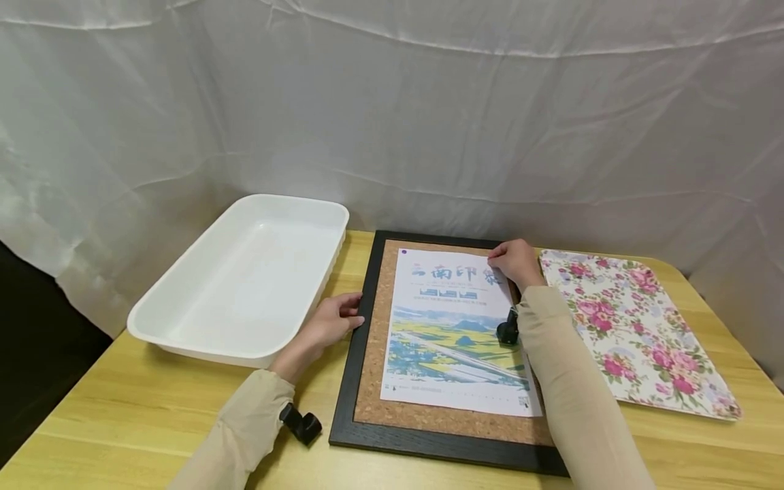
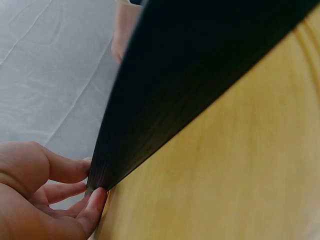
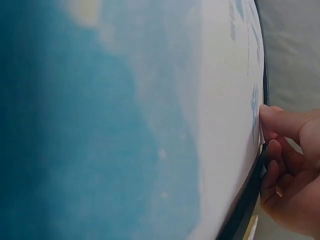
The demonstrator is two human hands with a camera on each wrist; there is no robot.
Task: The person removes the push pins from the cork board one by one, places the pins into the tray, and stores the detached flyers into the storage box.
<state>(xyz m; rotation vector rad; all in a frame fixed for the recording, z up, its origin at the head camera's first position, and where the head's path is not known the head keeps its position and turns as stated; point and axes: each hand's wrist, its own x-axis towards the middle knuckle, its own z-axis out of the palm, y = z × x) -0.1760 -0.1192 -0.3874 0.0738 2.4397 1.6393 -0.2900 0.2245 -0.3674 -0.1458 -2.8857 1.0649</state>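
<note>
Poster (image 1: 456,333) lies flat on a black-framed cork board (image 1: 375,320) at the wooden table's (image 1: 153,401) middle. Right hand (image 1: 516,262) pinches its top right corner with curled fingers. Left hand (image 1: 331,321), fingers relaxed, touches the frame's left edge beside a white tray (image 1: 184,327).

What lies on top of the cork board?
A printed poster lies on the cork board, the right hand on its top right corner. The cork beneath the poster is hidden.
</note>
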